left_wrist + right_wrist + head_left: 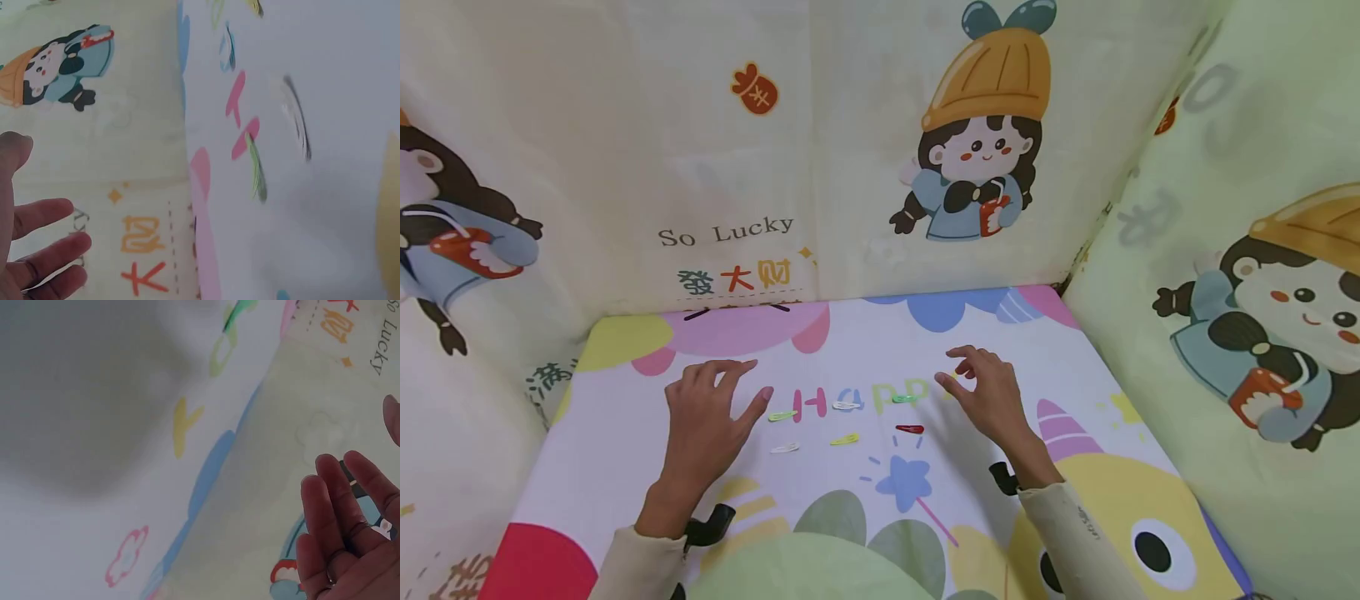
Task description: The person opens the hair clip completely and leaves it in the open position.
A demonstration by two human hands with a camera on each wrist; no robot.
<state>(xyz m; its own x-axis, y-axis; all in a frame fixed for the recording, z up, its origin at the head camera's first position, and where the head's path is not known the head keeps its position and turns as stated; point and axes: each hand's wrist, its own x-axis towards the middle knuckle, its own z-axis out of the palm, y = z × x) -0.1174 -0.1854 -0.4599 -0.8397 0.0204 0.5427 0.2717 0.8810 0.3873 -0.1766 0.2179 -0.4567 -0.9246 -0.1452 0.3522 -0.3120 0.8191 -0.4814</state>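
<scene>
Small snap hair clips lie in two rows on the printed tabletop. The back row holds a light green clip (782, 416) (255, 167), a white clip (847, 406) and a green clip (905, 399) (239, 312). In front of them are another white clip (785, 448) (296, 119), a yellow clip (845, 439) and a red clip (910, 429). My left hand (709, 425) (47, 250) hovers left of the light green clip, fingers loosely bent, holding nothing. To the right of the green clip, my right hand (988, 396) (350, 531) hangs in the air with nothing in it.
The table cover (625, 433) is white with coloured prints, including letters and a blue star. Cartoon-printed cloth walls (857, 167) stand at the back and both sides. Dark wrist mounts (711, 527) sit at my cuffs.
</scene>
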